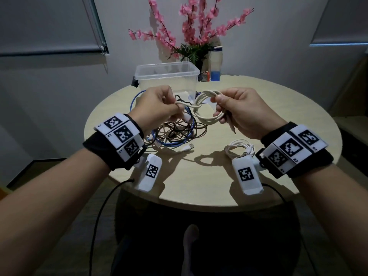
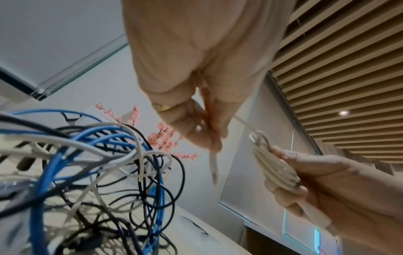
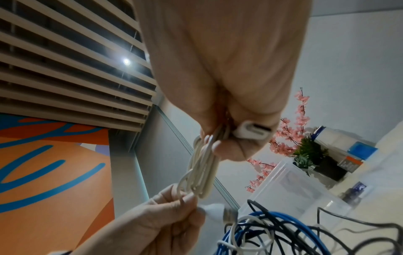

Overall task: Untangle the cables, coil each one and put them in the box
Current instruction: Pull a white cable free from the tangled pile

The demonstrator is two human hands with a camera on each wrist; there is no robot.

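The right hand [image 1: 241, 110] has its fingers [image 1: 219, 116] curled round a cream coil [image 1: 205, 108], several loops bunched together and held up above the table [image 1: 199, 176]; in the right wrist view a white plug [image 3: 250, 132] is tucked under the same fingers against the palm. The left hand [image 1: 157, 106] pinches the coil's loose tail [image 1: 179, 104] between thumb and fingertips [image 1: 175, 114], just beside the coil's left edge, and the left wrist view shows another short length of that cable with its plug end [image 2: 212, 165] hanging below the pinch. A gold ring [image 2: 162, 107] sits on one left finger. Both hands are close together, in the air in front of the box [image 1: 167, 76], a clear plastic tub standing open at the far side of the table with nothing visible in it. Under the left hand lies the tangle [image 1: 173, 132]: blue, black and white cables looped through one another, with a USB plug [image 1: 188, 147] sticking out toward the near edge. Well apart from it, under the right wrist, a white bundle [image 1: 241, 149] lies coiled on the table. Behind the box stand pink flowers [image 1: 191, 30] in a dark pot and a bottle [image 1: 216, 62] with a blue base. Both wrists carry black bands with white marker blocks.
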